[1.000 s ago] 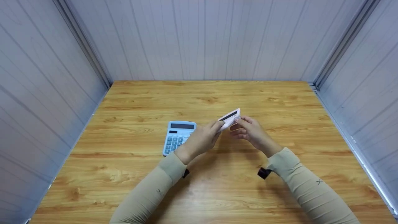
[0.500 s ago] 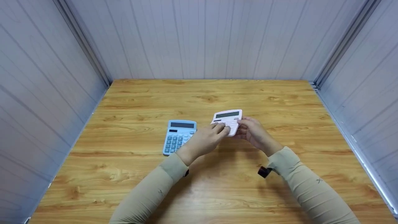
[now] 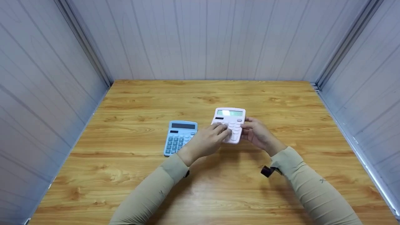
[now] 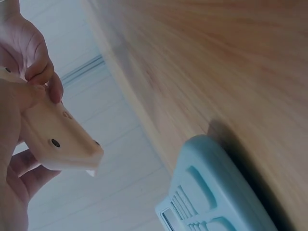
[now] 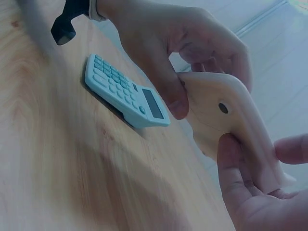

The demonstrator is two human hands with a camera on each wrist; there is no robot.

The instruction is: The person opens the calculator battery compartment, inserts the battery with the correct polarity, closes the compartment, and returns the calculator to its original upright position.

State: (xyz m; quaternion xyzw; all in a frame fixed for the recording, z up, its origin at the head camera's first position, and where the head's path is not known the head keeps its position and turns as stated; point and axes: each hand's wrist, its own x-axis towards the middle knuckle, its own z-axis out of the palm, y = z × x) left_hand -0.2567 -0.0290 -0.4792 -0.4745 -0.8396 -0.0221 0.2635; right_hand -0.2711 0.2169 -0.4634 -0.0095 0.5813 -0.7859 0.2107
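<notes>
Both hands hold a pink calculator (image 3: 232, 120) above the table, its display and keys facing up toward the head camera. My left hand (image 3: 206, 139) grips its left and lower part, fingers over the keys. In the right wrist view that hand's thumb (image 5: 178, 107) presses the back of the case. My right hand (image 3: 257, 133) pinches the right edge, with fingertips (image 5: 230, 149) under the back and the thumb at the side. A blue calculator (image 3: 176, 137) lies face up on the table, partly covered by the left hand and wrist in the head view.
The wood-grain table (image 3: 131, 187) is enclosed by pale panelled walls (image 3: 206, 37) at the back and both sides. A black wrist camera (image 3: 266, 171) sticks out beneath the right sleeve.
The pink calculator has tilted from nearly edge-on to face-up, so its display and keys now show. The display has turned from dark to bright. The blue calculator stays put.
</notes>
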